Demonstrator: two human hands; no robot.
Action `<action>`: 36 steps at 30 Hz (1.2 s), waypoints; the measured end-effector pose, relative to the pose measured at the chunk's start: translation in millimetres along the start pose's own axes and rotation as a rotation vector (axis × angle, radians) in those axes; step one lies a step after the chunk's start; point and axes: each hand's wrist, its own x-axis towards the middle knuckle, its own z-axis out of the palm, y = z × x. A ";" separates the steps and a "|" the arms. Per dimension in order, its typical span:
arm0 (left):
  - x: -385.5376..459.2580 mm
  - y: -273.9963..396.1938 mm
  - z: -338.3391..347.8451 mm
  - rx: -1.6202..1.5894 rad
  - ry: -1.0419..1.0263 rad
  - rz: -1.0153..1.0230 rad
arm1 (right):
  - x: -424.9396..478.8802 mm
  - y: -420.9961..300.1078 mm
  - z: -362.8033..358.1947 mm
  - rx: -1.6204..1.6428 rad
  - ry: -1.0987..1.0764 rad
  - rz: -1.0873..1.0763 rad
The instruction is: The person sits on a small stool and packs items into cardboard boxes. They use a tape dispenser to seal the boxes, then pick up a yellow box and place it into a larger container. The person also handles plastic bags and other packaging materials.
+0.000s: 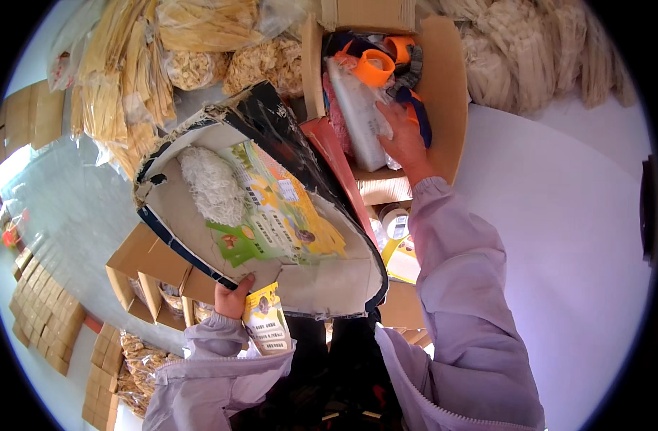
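Observation:
My left hand [232, 299] grips the lower rim of a worn, tilted shallow box [329, 283] with a dark outside and a pale inside. Right at that hand stands a yellow and white printed card [268, 323]; whether the fingers also hold it is unclear. Inside the shallow box lie a bundle of white netting [213, 186] and several green and yellow printed sheets [286, 210]. My right hand [404, 137] reaches into an open cardboard box [444, 81], its fingers on a clear plastic pack [356, 113]; a grip on it cannot be made out.
Orange rings [374, 68] and dark cloth items share the cardboard box. A round container [398, 223] sits below it. Bagged dried goods [205, 21] line the back; pale bundled strips [528, 54] lie at right. Open cartons [146, 264] and stacked small boxes [46, 318] stand at left.

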 end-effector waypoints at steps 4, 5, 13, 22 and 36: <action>-1.0 5.1 5.4 -0.017 -0.005 0.004 | 14.8 -19.5 6.7 -0.582 0.073 -0.211; -1.0 4.5 4.7 -0.015 -0.006 0.014 | 19.5 -26.1 16.6 -0.695 0.058 -0.301; -2.6 8.9 6.2 0.059 0.003 0.028 | 88.3 -42.2 47.5 -0.556 -0.008 -0.308; -1.4 5.9 2.3 0.022 0.008 -0.011 | 130.0 -45.9 37.5 -0.522 -0.043 -0.258; -6.6 6.8 4.3 -0.037 0.040 -0.054 | 126.9 -46.6 15.4 -0.587 -0.040 -0.403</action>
